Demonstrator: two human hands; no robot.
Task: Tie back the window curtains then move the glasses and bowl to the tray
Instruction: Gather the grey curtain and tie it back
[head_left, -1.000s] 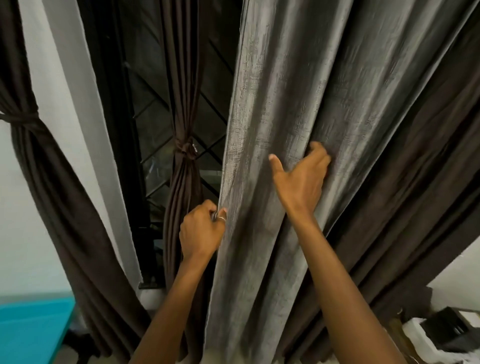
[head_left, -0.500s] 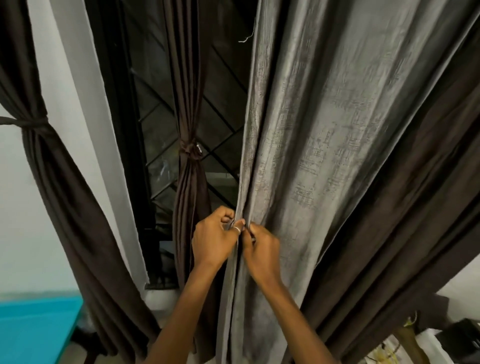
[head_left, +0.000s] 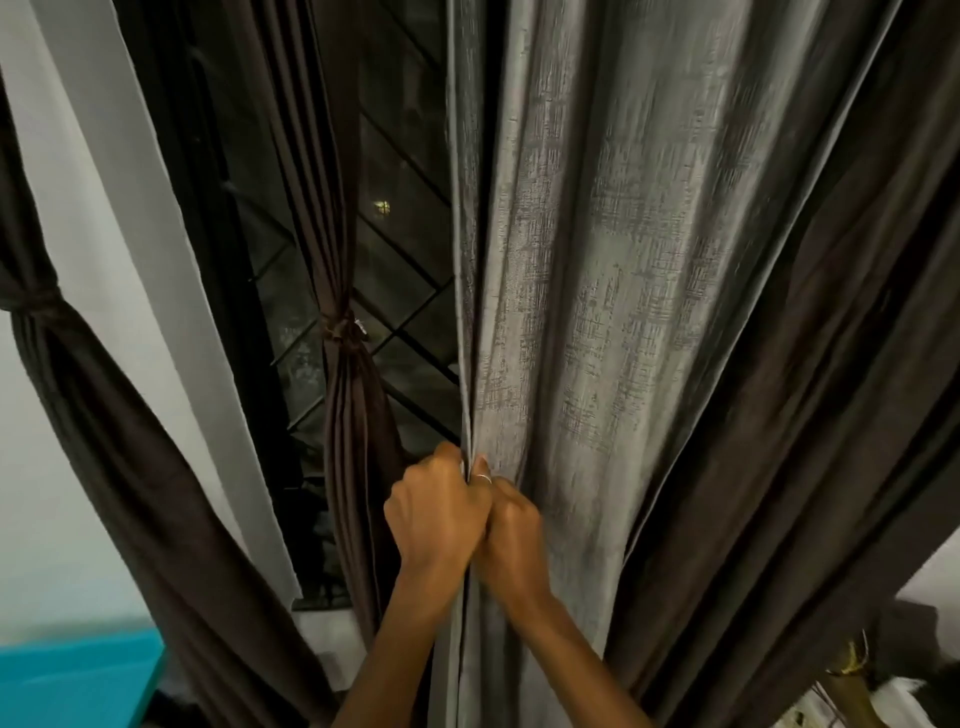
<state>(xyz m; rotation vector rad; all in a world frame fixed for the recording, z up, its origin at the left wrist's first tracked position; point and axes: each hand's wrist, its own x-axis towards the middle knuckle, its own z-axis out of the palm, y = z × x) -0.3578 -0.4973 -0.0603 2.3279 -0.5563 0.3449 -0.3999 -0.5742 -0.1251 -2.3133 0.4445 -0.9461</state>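
A wide grey curtain (head_left: 597, 291) hangs in front of me, its dark brown face folded back on the right. My left hand (head_left: 434, 512) and my right hand (head_left: 511, 535) press together at its left edge, both closed on the fabric at waist height. Behind them a narrow brown curtain (head_left: 345, 415) hangs against the window, knotted at its middle. A second brown curtain (head_left: 119, 441) at the far left is also tied back with a band. Glasses, bowl and tray are out of view.
The dark window (head_left: 400, 270) with diagonal bars shows between the curtains, framed by a white wall (head_left: 135, 218). A teal surface (head_left: 72, 680) sits at the bottom left. Dark and white items (head_left: 909, 670) lie at the bottom right.
My right hand came down from the curtain's middle to its left edge and closed beside my left hand. The grey curtain's edge has shifted right, so more window shows.
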